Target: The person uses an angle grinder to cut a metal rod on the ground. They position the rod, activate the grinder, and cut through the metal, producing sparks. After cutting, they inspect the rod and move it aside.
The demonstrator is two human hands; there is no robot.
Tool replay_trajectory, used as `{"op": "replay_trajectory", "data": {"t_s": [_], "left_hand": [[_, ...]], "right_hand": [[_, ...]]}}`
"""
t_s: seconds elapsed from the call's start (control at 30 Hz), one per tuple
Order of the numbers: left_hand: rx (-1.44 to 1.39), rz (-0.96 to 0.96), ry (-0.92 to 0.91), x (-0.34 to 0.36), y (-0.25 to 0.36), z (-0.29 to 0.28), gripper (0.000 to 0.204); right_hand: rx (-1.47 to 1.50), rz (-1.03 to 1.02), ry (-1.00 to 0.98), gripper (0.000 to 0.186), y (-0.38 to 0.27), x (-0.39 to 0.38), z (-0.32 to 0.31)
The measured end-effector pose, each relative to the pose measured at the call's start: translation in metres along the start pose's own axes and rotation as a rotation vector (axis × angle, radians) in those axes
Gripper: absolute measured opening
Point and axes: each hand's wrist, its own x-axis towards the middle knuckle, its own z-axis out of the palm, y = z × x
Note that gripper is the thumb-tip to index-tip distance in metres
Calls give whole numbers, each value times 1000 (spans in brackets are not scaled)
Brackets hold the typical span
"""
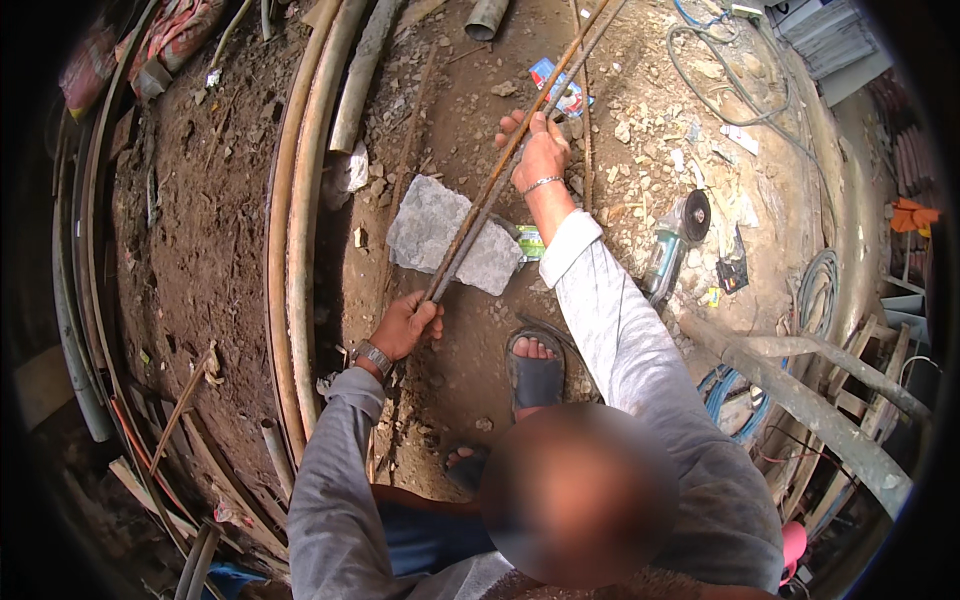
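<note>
My left hand [404,325] is closed round the lower ends of two long steel rebars, one rusty brown [573,52] and one darker grey [483,216]. Higher up, my right hand [541,155] grips the same pair, with fingers and thumb wrapped about them. The bars lie side by side, slanting away to the upper right and out of view. Beneath them, a rough grey stone block [425,228] rests on the dirt; whether the bars touch it I cannot tell. Right of the block lies an angle grinder [670,248] with a dark disc.
Long pipes [301,225] run along the left over loose soil. A thick metal pole [800,410] slants across the lower right, near coiled blue hose [735,405]. Cable [740,105] and rubble cover the upper right. My sandalled foot [535,370] stands below the block.
</note>
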Motion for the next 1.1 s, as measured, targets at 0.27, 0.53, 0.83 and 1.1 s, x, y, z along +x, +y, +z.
{"op": "replay_trajectory", "data": {"t_s": [0.27,0.53,0.83,1.1], "left_hand": [[459,241,197,-48,-10,-16,41],[277,-61,149,-77,-49,-16,33],[468,-42,261,-73,-59,-11,35],[495,-33,241,-76,-47,-9,34]], "right_hand": [[24,34,12,25,-12,16,-1],[20,13,10,24,-7,11,8],[-4,-25,24,22,-9,2,12],[-34,-20,10,22,-7,-3,12]]}}
